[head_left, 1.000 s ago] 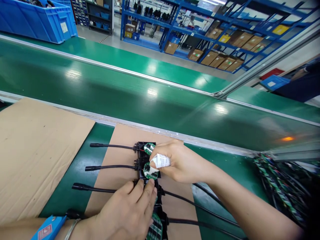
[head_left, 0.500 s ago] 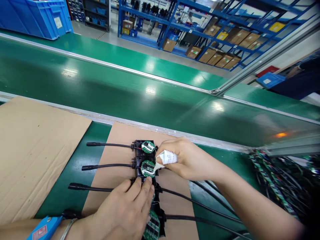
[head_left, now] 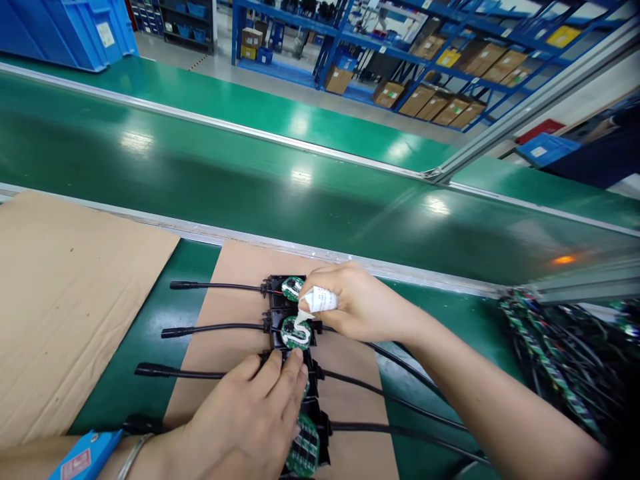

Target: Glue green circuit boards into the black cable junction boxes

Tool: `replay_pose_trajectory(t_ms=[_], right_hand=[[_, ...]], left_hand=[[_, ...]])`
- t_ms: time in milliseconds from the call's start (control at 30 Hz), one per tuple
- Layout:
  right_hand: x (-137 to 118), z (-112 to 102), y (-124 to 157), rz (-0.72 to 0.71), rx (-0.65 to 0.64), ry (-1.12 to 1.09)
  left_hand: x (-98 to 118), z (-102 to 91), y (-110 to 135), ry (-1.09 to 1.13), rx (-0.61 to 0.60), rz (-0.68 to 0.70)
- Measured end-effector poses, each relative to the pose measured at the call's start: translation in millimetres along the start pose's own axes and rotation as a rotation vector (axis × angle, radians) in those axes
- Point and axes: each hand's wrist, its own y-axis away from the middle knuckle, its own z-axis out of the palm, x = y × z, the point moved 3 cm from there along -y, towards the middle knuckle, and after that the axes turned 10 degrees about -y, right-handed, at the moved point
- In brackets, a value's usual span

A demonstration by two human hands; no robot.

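A row of black plastic housings (head_left: 276, 341) holds round green circuit boards. My right hand (head_left: 363, 303) squeezes a small white tube (head_left: 324, 299), its nozzle pointing down at the second circuit board (head_left: 287, 329) from the far end. White paste (head_left: 301, 339) lies on that board in a curved line. The farthest board (head_left: 291, 288) also carries white paste and is partly behind my right hand. My left hand (head_left: 250, 413) lies with fingers stretched over the third housing, mostly hiding its board. The nearest board (head_left: 306, 447) shows beside my left hand.
Black cables (head_left: 220, 327) run left and right from the housings. Brown cardboard (head_left: 240, 267) lies underneath, with a bigger sheet (head_left: 75, 300) at left. A cable pile (head_left: 560, 360) sits at right. Beyond a metal rail stretches a green surface (head_left: 225, 167); a blue bin (head_left: 65, 33) stands behind.
My right hand and the tube have moved left and slightly up. The paste line on the second board has grown into a loop. My left hand stays on the third housing.
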Motion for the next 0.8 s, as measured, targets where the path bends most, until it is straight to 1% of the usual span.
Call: replay_pose_trajectory(t_ms=[100,133,200,267,367,433,533,667,800], right_hand=[[-1,-7,10,0.013,0.07,-0.058],[-2,-9,16,0.01,0.093,-0.096],[-8,-8,29,-0.001,0.121,-0.18],[-16,-1,42,-0.02,0.117,-0.241],[-26,20,51,-0.065,0.106,-0.262],[-31,34,50,-0.104,0.1,-0.246],[-34,47,42,-0.136,0.072,-0.194],[-35,49,34,-0.162,0.02,-0.135],[-39,45,36,-0.135,-0.017,-0.115]], left_hand=[[-1,-5.7,-1,0.013,-0.043,0.015],[0,-8.6,0,0.015,-0.042,0.024],[6,-14.0,6,0.01,-0.004,0.044],[17,-14.2,19,0.021,-0.011,0.087],[34,-4.3,41,0.02,-0.108,0.088],[41,3.3,52,-0.003,-0.152,0.063],[42,7.9,58,-0.021,-0.177,0.041],[35,0.3,52,-0.012,-0.178,0.032],[30,-8.2,47,0.031,-0.198,0.022]])
